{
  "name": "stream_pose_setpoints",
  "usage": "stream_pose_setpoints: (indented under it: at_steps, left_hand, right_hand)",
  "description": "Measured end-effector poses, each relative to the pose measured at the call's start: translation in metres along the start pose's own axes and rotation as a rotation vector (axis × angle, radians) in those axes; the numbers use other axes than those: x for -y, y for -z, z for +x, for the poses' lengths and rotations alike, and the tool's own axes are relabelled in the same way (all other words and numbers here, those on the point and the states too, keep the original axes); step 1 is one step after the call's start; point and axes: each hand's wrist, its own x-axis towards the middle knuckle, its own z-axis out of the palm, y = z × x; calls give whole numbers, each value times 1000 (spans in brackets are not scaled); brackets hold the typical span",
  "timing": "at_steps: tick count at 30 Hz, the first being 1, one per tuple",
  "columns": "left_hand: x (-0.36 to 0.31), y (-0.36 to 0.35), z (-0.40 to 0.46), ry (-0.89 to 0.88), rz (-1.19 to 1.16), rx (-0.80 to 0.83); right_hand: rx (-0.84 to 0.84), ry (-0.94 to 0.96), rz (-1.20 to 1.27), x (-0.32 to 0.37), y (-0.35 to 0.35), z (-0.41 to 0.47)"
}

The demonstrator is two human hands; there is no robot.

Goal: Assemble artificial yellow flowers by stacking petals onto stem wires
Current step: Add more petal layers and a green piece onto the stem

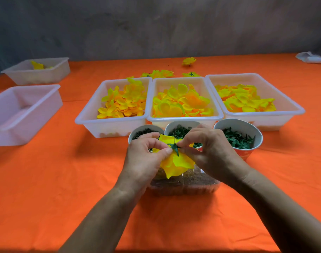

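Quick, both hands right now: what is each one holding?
Left hand: pinching the yellow flower beside its green calyx.
Right hand: fingertips pinching the same flower at the green calyx.

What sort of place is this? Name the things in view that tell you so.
Probably a handcraft assembly workstation: sorted trays of yellow petals, cups of green parts, and both hands, left hand and right hand, building a flower.

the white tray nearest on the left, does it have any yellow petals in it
No, the near left tray shows only its bare inside, while the three trays behind the hands hold the yellow petals.
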Motion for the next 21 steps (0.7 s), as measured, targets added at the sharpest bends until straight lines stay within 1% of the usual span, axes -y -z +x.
stream_pose_setpoints:
  at_steps: [2, 3, 8, 13, 15, 19, 21]
  left_hand:
    - [-2, 0, 0, 74, -63, 28]
    - [-4, -1, 1, 82, -62, 35]
    - [-8, -2, 3, 52, 70, 22]
    - [-4, 1, 0, 47, 96, -4]
    - [-5, 3, -2, 15, 114, -6]
    - [-9, 3, -1, -161, 120, -1]
    - [-9, 3, 0, -203, 142, -10]
  right_hand:
    - [9, 4, -23, 0, -1, 0]
    - [13, 0, -28, 0, -1, 0]
    - [25, -24, -16, 0, -2, 0]
    - [27, -64, -13, 0, 8, 2]
    - [8, -67, 30, 4, 9, 3]
    - [-3, -62, 33, 9, 3, 7]
    - [-10, -57, 50, 9, 2, 8]
